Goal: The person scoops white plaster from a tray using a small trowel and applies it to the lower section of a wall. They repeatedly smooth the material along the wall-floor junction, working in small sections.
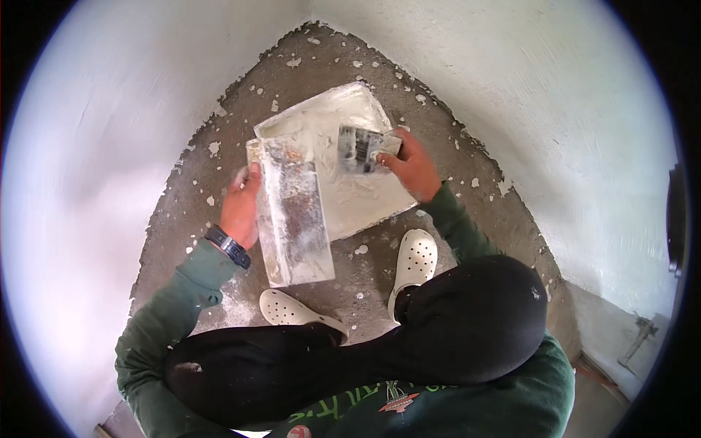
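Note:
My left hand [242, 208] is closed on the left edge of a wide, flat plastering trowel [296, 212], whose metal face is smeared with white plaster. The trowel stands tilted over the near left side of a plaster tray [272, 125]. In my right hand [410, 166] is a small putty knife [358, 149] with a dark, plaster-streaked blade. Its blade points left, above the tray and apart from the trowel. White wet plaster [358, 193] coats the inside of the tray. Part of the tray is hidden behind the trowel and my right hand.
The tray rests on a grey concrete floor [292, 84] spattered with dried plaster bits. White walls [182, 66] meet in a corner ahead. My white clogs [418, 259] stand close to the tray's near side. A metal fitting [641, 337] is low at the right.

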Tool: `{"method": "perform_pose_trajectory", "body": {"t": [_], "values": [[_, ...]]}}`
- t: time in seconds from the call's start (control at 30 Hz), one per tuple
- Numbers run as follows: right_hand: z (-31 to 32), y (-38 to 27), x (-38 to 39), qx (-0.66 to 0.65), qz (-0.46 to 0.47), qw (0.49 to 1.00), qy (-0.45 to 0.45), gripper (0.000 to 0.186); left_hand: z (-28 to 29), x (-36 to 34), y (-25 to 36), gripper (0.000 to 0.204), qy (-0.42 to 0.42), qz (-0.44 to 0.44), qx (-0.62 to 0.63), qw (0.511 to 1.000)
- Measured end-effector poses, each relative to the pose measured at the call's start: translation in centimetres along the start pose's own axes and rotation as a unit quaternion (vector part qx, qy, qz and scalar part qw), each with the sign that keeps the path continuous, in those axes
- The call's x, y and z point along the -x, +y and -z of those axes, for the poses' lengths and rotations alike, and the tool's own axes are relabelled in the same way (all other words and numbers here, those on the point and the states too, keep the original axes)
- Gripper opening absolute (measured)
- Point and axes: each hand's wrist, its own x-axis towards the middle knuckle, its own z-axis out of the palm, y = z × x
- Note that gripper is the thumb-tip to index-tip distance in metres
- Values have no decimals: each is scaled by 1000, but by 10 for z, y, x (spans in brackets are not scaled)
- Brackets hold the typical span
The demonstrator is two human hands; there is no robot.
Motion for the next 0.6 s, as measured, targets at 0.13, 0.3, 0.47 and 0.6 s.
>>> {"method": "perform_pose_trajectory", "body": {"t": [0.13, 0.3, 0.47, 0.6], "values": [[2, 4, 1, 493, 297, 817, 44, 29, 45, -11, 0, 53, 61, -33, -56, 996], [-39, 13, -10, 592, 371, 713, 57, 21, 108, 0, 4, 53, 65, -43, -14, 997], [-118, 15, -24, 634, 345, 692, 25, 19, 203, 28, -10, 52, 103, -56, 54, 992], [-213, 5, -24, 597, 166, 785, 4, 25, 299, 56, -8, 48, 52, -62, 53, 995]]}}
